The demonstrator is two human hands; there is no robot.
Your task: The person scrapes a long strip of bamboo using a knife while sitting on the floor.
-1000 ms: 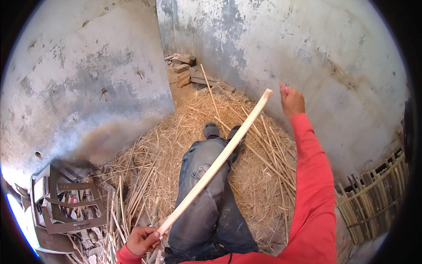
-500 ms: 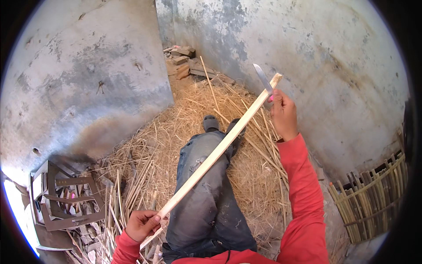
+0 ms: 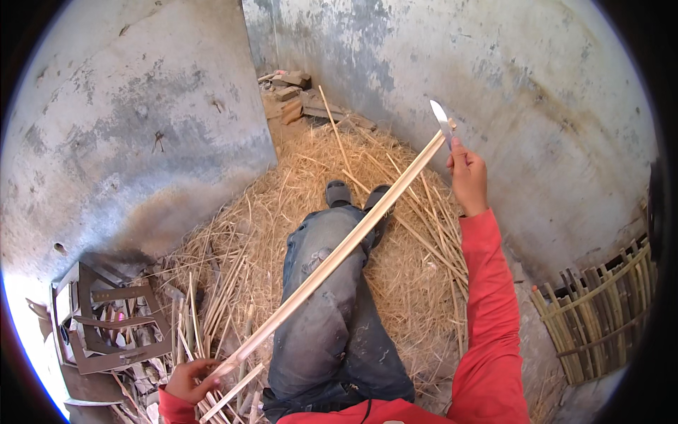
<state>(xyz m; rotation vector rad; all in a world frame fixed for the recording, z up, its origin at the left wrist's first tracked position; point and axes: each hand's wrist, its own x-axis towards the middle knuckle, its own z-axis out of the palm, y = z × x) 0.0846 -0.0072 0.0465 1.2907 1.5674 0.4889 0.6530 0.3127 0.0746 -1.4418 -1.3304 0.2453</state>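
Note:
A long pale bamboo strip [image 3: 332,261] slants across my outstretched legs, from lower left to upper right. Its lower end is in the fingers of my left hand [image 3: 189,379], which is closed on it. My right hand [image 3: 467,177] grips a knife [image 3: 440,116] with a curved, shiny blade pointing up and away. The blade lies against or right beside the strip's far end; actual contact is hard to make out. Most of the knife's handle is hidden by my right hand. Below the strip, another thin split piece [image 3: 233,393] lies near my left hand.
Straw-like shavings [image 3: 413,283] cover the floor, with long split strips [image 3: 431,237] on them. At left is a brown metal frame [image 3: 123,321] among scraps. A slatted bamboo panel [image 3: 600,314] leans at right. Bricks [image 3: 288,88] lie by the far wall [image 3: 424,56].
The strip has rolled, so a lengthwise groove or edge now shows. My left hand has shifted left and down, while my right hand has moved slightly right with the knife.

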